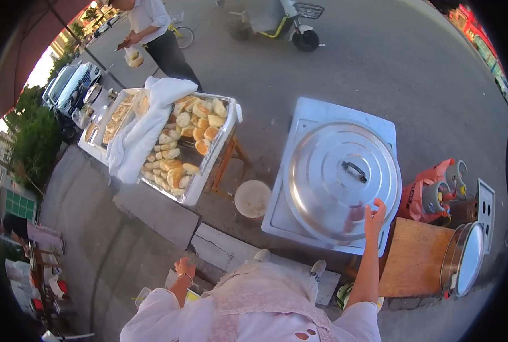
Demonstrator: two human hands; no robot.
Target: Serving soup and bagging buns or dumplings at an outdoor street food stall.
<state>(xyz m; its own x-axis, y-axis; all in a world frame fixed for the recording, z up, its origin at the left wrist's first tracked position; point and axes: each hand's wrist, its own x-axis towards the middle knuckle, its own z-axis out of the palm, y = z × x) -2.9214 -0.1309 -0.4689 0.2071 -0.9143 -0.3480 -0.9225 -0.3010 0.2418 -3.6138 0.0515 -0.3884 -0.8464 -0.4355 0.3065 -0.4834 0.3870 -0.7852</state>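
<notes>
My right hand (375, 215) is above the near right part of a large round metal lid (322, 171), its fingers apart and nothing in them. The lid, with a dark handle (355, 171), lies on a square metal top (279, 213). My left hand (185, 267) is low at my left side, empty, with a bracelet at the wrist. Ahead to the left, a foil-lined tray (213, 160) holds many baked buns (202, 146), partly covered by a white cloth (140, 137). Flatbreads (118, 117) lie beyond the cloth.
Gas cylinders (435, 199) and a wooden board (420, 258) with round metal pans (467, 260) are at the right. A round white-topped object (252, 199) is between the two stands. A person (151, 30) holding a bag is beyond the tray; a scooter (279, 25) is farther off.
</notes>
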